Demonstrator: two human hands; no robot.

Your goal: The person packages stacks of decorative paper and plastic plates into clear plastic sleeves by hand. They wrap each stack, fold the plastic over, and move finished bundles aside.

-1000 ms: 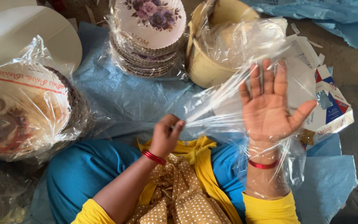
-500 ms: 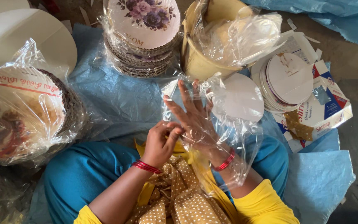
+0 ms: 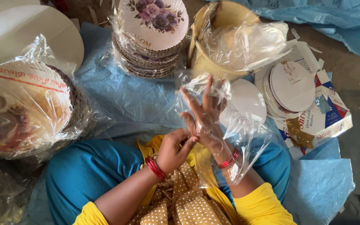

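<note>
a blue plastic sheet covers the floor. on its left lies a big bagged stack of printed round plates; at the far middle stands a wrapped stack of floral plates, with a yellow bucket to its right. the clear plastic bag sits in the near middle, pulled over the right hand, whose fingers are spread open inside it. the left hand pinches the bag's edge closed just beside that palm.

Soft, even daylight, sharp focus, mild glare on plastic.
</note>
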